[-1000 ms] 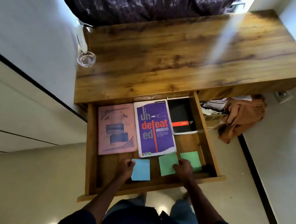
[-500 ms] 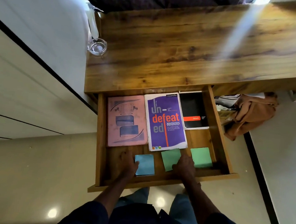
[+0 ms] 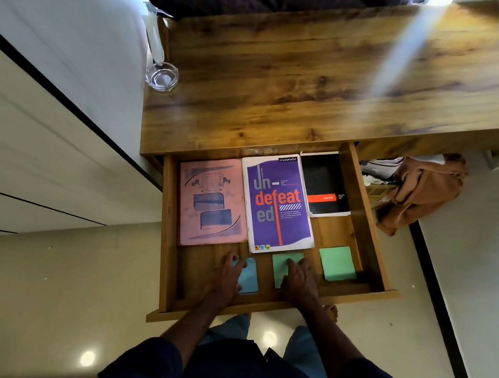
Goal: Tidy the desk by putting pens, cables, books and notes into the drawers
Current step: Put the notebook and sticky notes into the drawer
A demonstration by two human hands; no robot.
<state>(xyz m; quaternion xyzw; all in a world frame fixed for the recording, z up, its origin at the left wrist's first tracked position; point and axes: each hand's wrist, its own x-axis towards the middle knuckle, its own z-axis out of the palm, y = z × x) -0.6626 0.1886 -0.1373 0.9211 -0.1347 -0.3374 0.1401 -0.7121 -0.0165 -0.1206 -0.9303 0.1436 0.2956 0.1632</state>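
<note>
The drawer (image 3: pixel 368 219) is pulled out from under the desk (image 3: pixel 316 72). Three books lie flat in a row at its back: a pink book (image 3: pixel 213 202), a purple book (image 3: pixel 277 204) and a black book (image 3: pixel 324 183). They lie side by side so all of them fit. Three notes lie in front of them, near the front wall. The left hand (image 3: pixel 228 274) rests on the blue note (image 3: pixel 249 276). The right hand (image 3: pixel 300 279) presses on the green note (image 3: pixel 280 266) next to it. Each grip is apart, with fingers laid flat and clamped on nothing. I think the hands push the notes down to make a neat row. The other green note (image 3: pixel 337 262) lies alone to the right. A glass dish (image 3: pixel 161 76) sits on the desk corner.
</note>
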